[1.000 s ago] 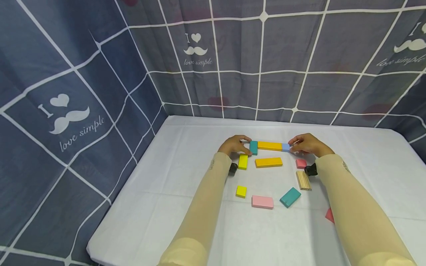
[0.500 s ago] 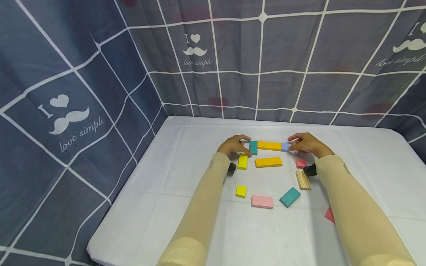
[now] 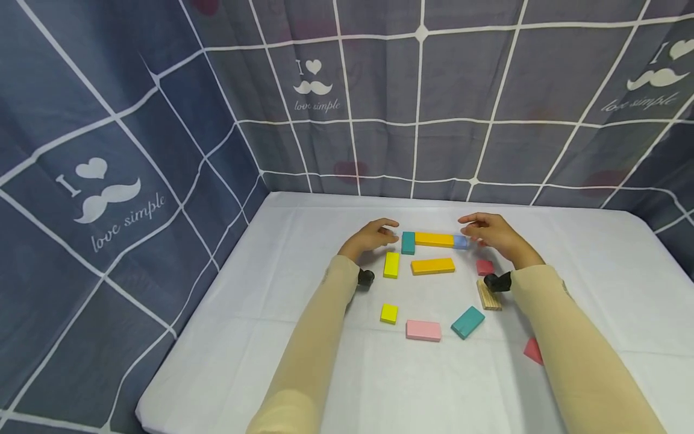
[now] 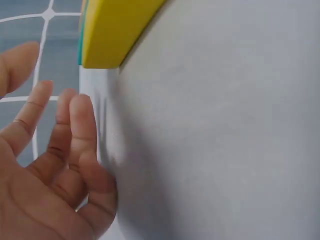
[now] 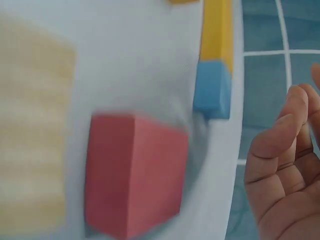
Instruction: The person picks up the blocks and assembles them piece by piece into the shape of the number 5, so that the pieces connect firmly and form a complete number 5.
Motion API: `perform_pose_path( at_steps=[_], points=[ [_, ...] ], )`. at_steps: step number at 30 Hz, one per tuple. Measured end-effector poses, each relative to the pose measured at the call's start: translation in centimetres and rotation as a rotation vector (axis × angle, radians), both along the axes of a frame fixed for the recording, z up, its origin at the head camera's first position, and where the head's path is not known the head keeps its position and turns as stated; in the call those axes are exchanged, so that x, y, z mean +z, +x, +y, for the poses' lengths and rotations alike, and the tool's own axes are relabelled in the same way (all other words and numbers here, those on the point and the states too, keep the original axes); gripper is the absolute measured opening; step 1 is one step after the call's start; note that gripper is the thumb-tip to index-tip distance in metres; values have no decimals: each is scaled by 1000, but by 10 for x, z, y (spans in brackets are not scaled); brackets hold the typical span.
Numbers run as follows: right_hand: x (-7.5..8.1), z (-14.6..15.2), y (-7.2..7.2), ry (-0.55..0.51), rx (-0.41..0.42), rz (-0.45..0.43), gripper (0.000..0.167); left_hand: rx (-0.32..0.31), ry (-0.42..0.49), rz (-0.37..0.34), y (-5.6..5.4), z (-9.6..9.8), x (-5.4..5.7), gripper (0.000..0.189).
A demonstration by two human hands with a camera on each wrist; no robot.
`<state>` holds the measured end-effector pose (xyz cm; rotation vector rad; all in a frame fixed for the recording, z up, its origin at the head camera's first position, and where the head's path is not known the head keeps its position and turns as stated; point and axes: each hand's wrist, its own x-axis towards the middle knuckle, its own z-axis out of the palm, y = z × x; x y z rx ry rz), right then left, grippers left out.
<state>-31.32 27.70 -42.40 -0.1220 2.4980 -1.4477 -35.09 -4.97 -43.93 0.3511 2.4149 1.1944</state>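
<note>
At the back of the table a teal block (image 3: 408, 243), a long orange block (image 3: 434, 240) and a blue block (image 5: 212, 89) stand in one row. My left hand (image 3: 373, 236) hovers just left of the teal end, fingers loosely bent and holding nothing. Beyond the blue end is my right hand (image 3: 494, 235), also with nothing in it, its fingers relaxed. In the left wrist view a yellow block (image 4: 115, 32) sits above the left fingers. A red block (image 5: 135, 175) and a striped wooden block (image 3: 489, 295) lie below the right hand.
A second orange block (image 3: 432, 266) lies in front of the row. Nearer me are a small yellow block (image 3: 388, 313), a pink block (image 3: 423, 330) and another teal block (image 3: 468, 322). A red piece (image 3: 534, 350) shows beside the right sleeve. A checked curtain (image 3: 379, 90) hangs behind the table.
Both hands have come off the ends of the row: the left has drawn away to the left, the right has lifted from the blue block. The row stays in place; the view has shifted slightly.
</note>
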Motion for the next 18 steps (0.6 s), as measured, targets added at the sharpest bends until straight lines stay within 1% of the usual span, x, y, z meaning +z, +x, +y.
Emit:
perform_pose_path(
  at_steps=[3,8,12,18],
  points=[
    [-1,-3,4,-31,-8,1,49,31,57,3,5,-3,-1,49],
    [1,-13,13,-75,-22,22,47,75,105,47,18,-7,-1,47],
    [2,-18,23,-125,-29,42,47,71,138,80,30,-10,0,48],
    [-2,-26,36,-223,-71,28,40,66,202,119,45,-15,1,47]
  ],
)
